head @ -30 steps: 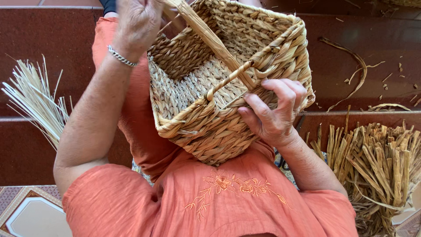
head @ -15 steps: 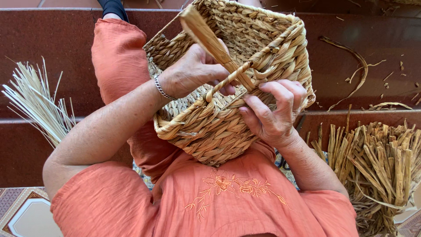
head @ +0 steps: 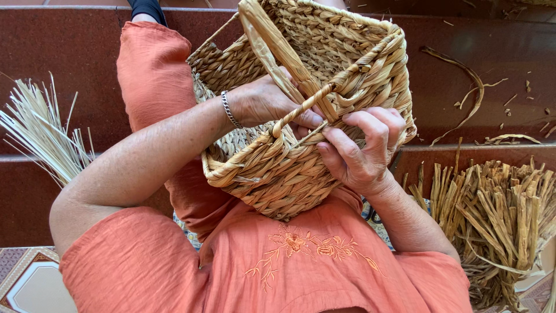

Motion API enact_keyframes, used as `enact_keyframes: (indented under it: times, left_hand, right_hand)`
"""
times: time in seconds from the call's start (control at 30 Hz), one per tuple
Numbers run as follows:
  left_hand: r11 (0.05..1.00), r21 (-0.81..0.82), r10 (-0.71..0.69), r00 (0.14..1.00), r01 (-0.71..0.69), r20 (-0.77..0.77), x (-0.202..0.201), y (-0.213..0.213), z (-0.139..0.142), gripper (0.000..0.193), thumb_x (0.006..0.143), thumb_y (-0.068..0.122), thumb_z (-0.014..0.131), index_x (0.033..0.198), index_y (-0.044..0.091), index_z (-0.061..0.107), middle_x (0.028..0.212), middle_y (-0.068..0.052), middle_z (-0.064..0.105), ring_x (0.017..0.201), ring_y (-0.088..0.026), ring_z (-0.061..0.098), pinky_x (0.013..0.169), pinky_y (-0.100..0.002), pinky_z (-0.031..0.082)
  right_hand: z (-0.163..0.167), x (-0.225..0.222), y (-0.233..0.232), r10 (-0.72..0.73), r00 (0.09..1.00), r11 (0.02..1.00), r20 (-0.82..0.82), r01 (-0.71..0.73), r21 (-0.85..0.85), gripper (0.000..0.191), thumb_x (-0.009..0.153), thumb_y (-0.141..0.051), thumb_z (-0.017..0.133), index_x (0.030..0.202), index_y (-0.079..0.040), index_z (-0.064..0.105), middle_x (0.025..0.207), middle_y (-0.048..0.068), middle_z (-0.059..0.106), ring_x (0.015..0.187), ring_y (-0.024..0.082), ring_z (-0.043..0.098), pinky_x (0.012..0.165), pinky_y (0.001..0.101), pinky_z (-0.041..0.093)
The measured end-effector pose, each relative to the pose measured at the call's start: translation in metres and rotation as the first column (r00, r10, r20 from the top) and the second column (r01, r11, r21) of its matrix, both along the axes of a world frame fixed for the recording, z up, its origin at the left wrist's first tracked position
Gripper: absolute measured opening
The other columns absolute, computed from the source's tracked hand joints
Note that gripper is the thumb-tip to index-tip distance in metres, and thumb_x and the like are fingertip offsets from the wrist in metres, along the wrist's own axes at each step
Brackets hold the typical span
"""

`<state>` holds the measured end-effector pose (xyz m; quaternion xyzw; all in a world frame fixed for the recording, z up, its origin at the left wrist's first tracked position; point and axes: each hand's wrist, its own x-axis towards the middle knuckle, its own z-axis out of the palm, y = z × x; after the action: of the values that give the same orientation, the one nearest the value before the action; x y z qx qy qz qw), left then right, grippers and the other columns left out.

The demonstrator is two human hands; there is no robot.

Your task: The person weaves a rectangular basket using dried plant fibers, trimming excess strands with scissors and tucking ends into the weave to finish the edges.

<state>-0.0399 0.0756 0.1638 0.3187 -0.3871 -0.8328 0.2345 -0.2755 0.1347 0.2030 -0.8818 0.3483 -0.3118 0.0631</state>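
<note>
Woven basket (head: 301, 156) tilted on the lap over orange clothing, dried reed bundle (head: 498, 226) at right, pale straw sheaf (head: 40, 133) at left, right hand (head: 359, 150) grip closed on basket rim, left hand (head: 266, 104) grip pinching a flat reed strand (head: 278, 52) at the rim

**Room around the basket**

The lap is filled by the woven basket (head: 307, 116). Passage is hemmed on the right by dried fibre bundles (head: 498, 226), on the left by pale straw (head: 40, 133); bare step (head: 69, 40) is left open beyond.
</note>
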Motion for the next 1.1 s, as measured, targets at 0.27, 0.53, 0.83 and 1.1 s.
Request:
enact_keyframes:
  times: [0.27, 0.53, 0.83, 1.1]
  left_hand:
    - [0.985, -0.124, -0.083, 0.962, 0.119, 0.260, -0.001, -0.003, -0.005, 0.033, 0.081, 0.022, 0.085, 0.102, -0.004, 0.083, 0.080, -0.007, 0.077, 0.068, -0.012, 0.070, 0.061, -0.026, 0.060]
    - [0.999, -0.049, 0.020, 1.000, -0.021, -0.023, 0.001, -0.001, 0.011, 0.036, 0.084, 0.017, 0.083, 0.114, 0.003, 0.071, 0.093, -0.003, 0.075, 0.074, -0.009, 0.072, 0.064, -0.027, 0.062]
    - [0.972, -0.165, 0.169, 0.986, -0.167, -0.005, 0.014, 0.001, 0.013, 0.034, 0.091, 0.011, 0.076, 0.123, 0.002, 0.067, 0.107, -0.009, 0.074, 0.091, -0.015, 0.074, 0.083, -0.029, 0.064]
    - [0.510, -0.835, 0.620, 0.762, -0.208, 0.189, 0.041, 0.038, 0.064, 0.046, 0.097, 0.007, 0.073, 0.139, 0.005, 0.054, 0.131, -0.010, 0.063, 0.116, -0.022, 0.064, 0.099, -0.035, 0.059]
  right_hand:
    - [-0.001, 0.002, -0.001, -0.002, 1.000, 1.000, 0.030, 0.003, -0.028, 0.022, 0.099, -0.027, 0.076, 0.112, -0.013, 0.065, 0.116, 0.010, 0.058, 0.108, 0.033, 0.052, 0.096, 0.0544, 0.043]
    - [0.013, 0.005, -0.005, -0.046, 0.996, 0.996, 0.076, 0.040, 0.079, 0.020, 0.095, -0.014, 0.081, 0.108, -0.009, 0.067, 0.109, 0.007, 0.061, 0.104, 0.031, 0.055, 0.097, 0.0468, 0.045]
    - [0.030, -0.012, 0.008, -0.019, 0.923, 0.904, 0.385, -0.149, 0.402, 0.010, 0.096, -0.002, 0.070, 0.096, -0.004, 0.060, 0.102, 0.007, 0.059, 0.095, 0.022, 0.056, 0.084, 0.0332, 0.047]
    - [0.072, -0.116, 0.047, 0.024, 0.291, 0.322, 0.956, -0.908, 0.268, 0.017, 0.097, -0.021, 0.059, 0.086, -0.009, 0.062, 0.084, 0.003, 0.063, 0.067, 0.016, 0.063, 0.063, 0.0347, 0.059]
